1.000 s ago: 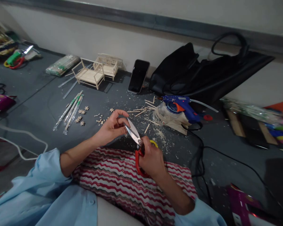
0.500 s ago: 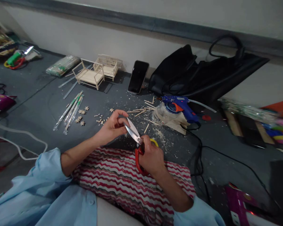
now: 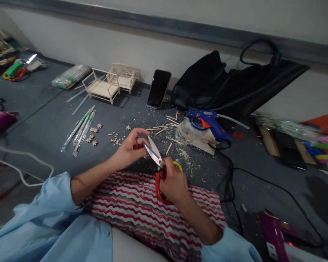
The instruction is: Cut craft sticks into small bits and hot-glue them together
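Observation:
My right hand (image 3: 175,180) is wrapped round the red and yellow handles of a pair of scissors (image 3: 154,154). The blades are parted and point up and left, toward my left hand (image 3: 131,148). The left fingers are bent into a pinch right at the blade tips; whatever they hold is too small to make out. Beyond that hand lie small cut wooden bits (image 3: 117,139) and several flower-shaped wooden pieces (image 3: 92,137). Thin wooden sticks (image 3: 158,128) are scattered past the blades. A striped cloth (image 3: 153,214) covers my lap below both hands.
A blue glue gun (image 3: 209,123) rests on a clear plastic tub (image 3: 184,131), its black cable (image 3: 231,182) running right. Behind are miniature wooden benches (image 3: 104,89), a phone (image 3: 159,89) and a black bag (image 3: 207,87). Wrapped stick bundles (image 3: 82,131) lie left.
Almost nothing differs. The view has shifted slightly, and both hands and the scissors keep nearly the same pose.

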`<state>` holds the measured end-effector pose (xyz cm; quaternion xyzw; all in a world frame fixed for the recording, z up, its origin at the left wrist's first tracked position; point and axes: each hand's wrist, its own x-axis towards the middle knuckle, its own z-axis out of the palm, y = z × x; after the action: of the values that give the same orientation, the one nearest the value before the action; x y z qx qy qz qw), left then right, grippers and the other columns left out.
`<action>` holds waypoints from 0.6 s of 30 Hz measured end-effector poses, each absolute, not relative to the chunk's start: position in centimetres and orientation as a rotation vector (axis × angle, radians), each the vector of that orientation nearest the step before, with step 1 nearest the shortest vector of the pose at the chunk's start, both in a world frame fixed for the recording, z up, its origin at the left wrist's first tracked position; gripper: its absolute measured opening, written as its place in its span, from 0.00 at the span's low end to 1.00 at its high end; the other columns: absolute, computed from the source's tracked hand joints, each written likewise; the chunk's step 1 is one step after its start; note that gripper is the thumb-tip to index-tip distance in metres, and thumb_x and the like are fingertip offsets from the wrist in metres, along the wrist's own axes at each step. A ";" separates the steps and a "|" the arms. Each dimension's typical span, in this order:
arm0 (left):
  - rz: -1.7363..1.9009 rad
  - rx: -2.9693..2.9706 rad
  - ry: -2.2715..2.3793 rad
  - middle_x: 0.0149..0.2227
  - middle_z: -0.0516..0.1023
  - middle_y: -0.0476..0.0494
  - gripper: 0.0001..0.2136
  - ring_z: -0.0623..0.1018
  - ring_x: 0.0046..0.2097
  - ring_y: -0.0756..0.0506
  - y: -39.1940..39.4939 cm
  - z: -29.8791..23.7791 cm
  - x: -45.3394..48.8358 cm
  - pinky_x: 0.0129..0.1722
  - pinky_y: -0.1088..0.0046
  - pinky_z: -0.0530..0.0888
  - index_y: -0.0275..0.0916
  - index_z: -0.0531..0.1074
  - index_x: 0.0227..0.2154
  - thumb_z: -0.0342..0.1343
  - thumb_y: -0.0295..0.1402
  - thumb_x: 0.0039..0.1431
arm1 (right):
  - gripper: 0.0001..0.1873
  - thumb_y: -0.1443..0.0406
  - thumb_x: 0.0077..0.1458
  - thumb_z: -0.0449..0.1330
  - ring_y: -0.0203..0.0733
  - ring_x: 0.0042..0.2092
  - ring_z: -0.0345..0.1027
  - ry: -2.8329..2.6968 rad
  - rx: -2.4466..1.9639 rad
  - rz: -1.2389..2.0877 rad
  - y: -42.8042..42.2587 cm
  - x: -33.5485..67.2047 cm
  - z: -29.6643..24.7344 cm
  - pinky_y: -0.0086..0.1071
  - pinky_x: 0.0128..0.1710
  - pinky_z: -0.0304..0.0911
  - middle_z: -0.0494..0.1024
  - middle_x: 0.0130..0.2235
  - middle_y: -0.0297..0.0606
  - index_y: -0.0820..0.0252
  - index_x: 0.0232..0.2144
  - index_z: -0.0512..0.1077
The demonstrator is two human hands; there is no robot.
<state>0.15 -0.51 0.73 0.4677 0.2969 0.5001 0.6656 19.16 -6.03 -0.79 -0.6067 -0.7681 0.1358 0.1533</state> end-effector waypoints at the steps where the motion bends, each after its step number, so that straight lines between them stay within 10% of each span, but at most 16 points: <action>1: 1.132 1.052 0.676 0.29 0.75 0.54 0.21 0.74 0.29 0.54 -0.5 0.8 0.2 0.31 0.78 0.71 0.41 0.63 0.45 0.65 0.26 0.50 | 0.12 0.69 0.46 0.51 0.41 0.24 0.67 -2.191 -1.741 0.403 -6.0 19.2 -0.9 0.29 0.25 0.51 0.72 0.21 0.31 0.57 0.37 0.63; 18: 1.223 1.060 0.741 0.30 0.77 0.51 0.23 0.74 0.31 0.53 -0.1 1.0 -0.4 0.32 0.78 0.70 0.41 0.65 0.47 0.66 0.27 0.49 | 0.08 0.69 0.48 0.51 0.38 0.24 0.62 -2.009 -1.672 0.432 -5.2 20.1 -1.3 0.28 0.26 0.51 0.67 0.22 0.28 0.55 0.34 0.63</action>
<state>-0.36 -0.07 0.98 0.4628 0.3233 0.5339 0.6294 20.10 -5.19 -1.29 -0.6121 -0.7356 0.1580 0.2437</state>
